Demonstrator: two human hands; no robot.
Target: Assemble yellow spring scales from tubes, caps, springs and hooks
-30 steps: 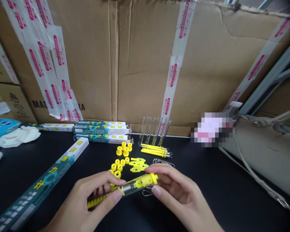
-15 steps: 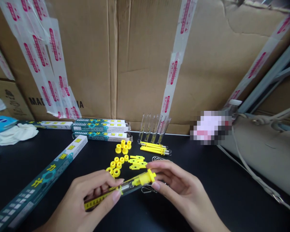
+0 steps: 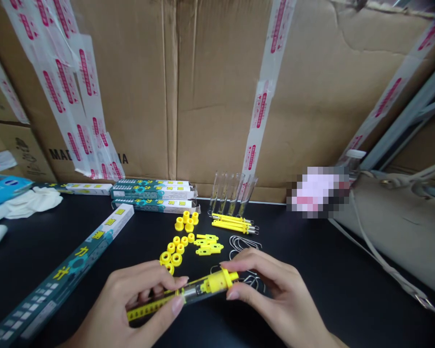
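My left hand [image 3: 134, 299] is closed around the clear tube of a spring scale [image 3: 192, 293], held slanting up to the right above the table. Inside the tube show a yellow graduated strip and a metal spring. At its right end sits a yellow cap [image 3: 217, 281], pinched by the thumb and fingers of my right hand [image 3: 275, 290]. Just beyond my hands lie several loose yellow caps [image 3: 176, 260], flat yellow pieces [image 3: 209, 249] and metal hooks [image 3: 241, 243]. Part of the hooks is hidden behind my right hand.
Clear tubes [image 3: 233, 195] stand upright at the back, with yellow rods with springs [image 3: 232, 226] before them. Printed boxes [image 3: 152, 193] are stacked beside them; one long box [image 3: 68, 270] lies at left. A bag [image 3: 402, 227] is at right, a large carton [image 3: 213, 96] behind.
Both hands and the spring scale sit slightly lower in view, and more of the metal hooks shows. The view has shifted a little. My grip looks the same.
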